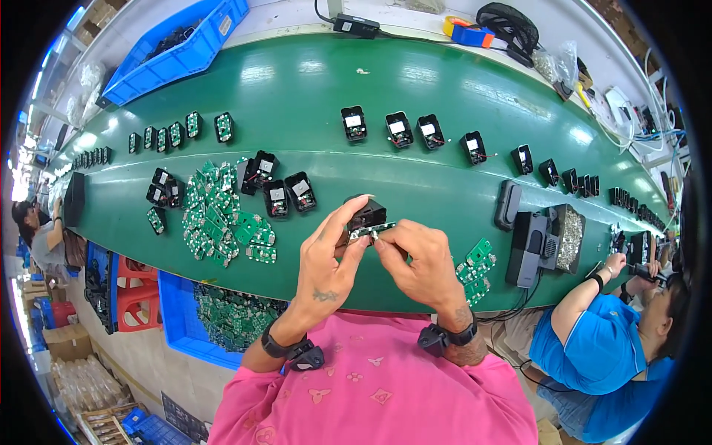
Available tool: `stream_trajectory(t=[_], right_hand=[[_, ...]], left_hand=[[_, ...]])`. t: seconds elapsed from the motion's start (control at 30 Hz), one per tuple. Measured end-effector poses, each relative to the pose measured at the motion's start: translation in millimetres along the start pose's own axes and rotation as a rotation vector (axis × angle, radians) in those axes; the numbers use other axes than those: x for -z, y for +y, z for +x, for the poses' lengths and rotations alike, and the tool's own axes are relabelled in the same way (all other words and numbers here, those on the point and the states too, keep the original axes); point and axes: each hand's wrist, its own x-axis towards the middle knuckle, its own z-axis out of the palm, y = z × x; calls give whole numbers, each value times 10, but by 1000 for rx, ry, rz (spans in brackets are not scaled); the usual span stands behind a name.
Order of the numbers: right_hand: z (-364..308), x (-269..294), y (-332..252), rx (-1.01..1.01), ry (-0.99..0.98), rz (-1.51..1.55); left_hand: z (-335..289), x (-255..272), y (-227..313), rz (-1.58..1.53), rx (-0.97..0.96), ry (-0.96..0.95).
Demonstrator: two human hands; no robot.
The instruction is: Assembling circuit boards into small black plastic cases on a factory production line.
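Close to my chest, my left hand (326,259) is closed around a small black plastic housing (368,215). A green circuit board (381,228) lies across the near side of that housing. The fingertips of my right hand (419,259) pinch at the board's edge, meeting my left thumb there; whatever small part lies between the fingertips is hidden. Left of my hands is a heap of loose green circuit boards (211,215). Beside the heap stand open black housings (300,191) with white-labelled parts inside. A few more boards (476,271) lie to the right of my right hand.
Rows of black housings (399,130) line the green bench (311,89). At right are a dark grey device (525,248) and a tray of small metal parts (569,237). Blue bins (174,55) sit far left and below the bench (178,311). A co-worker in blue (601,341) sits at right.
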Motion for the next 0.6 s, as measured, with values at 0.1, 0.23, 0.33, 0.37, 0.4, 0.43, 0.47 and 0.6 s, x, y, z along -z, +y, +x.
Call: stream_trajectory(t=[0.1, 0.23, 0.33, 0.37, 0.4, 0.43, 0.47, 0.6], right_hand=[[44, 42, -2, 8, -66, 12], [25, 46, -22, -18, -75, 33], [27, 61, -51, -19, -97, 8], [36, 71, -65, -35, -125, 24], [43, 76, -73, -51, -153, 40], [51, 75, -72, -49, -155, 37], [58, 80, -73, -61, -177, 45], [74, 44, -83, -127, -205, 51]], left_hand=[[-30, 22, 26, 1, 13, -11], [-68, 21, 40, 10, -2, -5], [-75, 60, 104, 168, -49, -35], [-72, 71, 83, 165, -51, -33], [-70, 82, 47, 234, -127, -39], [-72, 91, 25, 304, -203, -43], [-78, 90, 25, 301, -205, -41], [-97, 80, 13, 356, -199, -17]])
